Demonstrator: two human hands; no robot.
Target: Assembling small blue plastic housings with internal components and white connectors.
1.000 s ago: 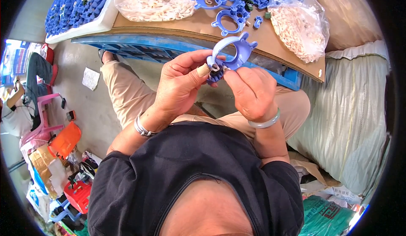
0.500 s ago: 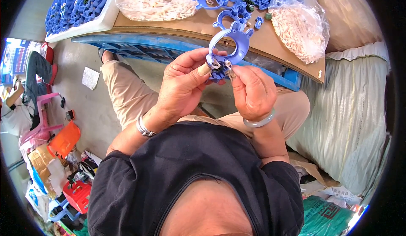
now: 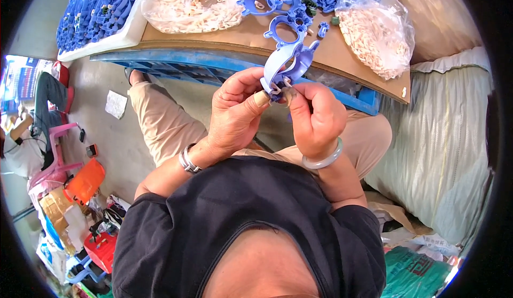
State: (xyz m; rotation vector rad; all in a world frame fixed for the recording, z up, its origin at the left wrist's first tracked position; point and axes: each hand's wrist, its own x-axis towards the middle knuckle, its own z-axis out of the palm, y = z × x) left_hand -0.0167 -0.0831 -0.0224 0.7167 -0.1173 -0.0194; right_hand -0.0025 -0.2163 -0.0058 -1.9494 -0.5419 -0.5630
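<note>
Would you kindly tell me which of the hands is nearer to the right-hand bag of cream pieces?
Right. In view, the right hand is below and left of the bag; the left hand is farther left.

Your head view looks steeply down from above your own chest and tips forward at the top of the frame; your black shirt (image 3: 171,234) fills the lower middle, closest to the lens; your left hand (image 3: 238,111) and right hand (image 3: 320,119) sit near the centre, a little farther off; the cardboard-topped table (image 3: 342,57) spans the upper part; the fisheye takes in floor (image 3: 117,153) at the left and a pale sack (image 3: 427,148) at the right; it bends the blue rail (image 3: 160,56) and ends in dark, curved borders.
</note>
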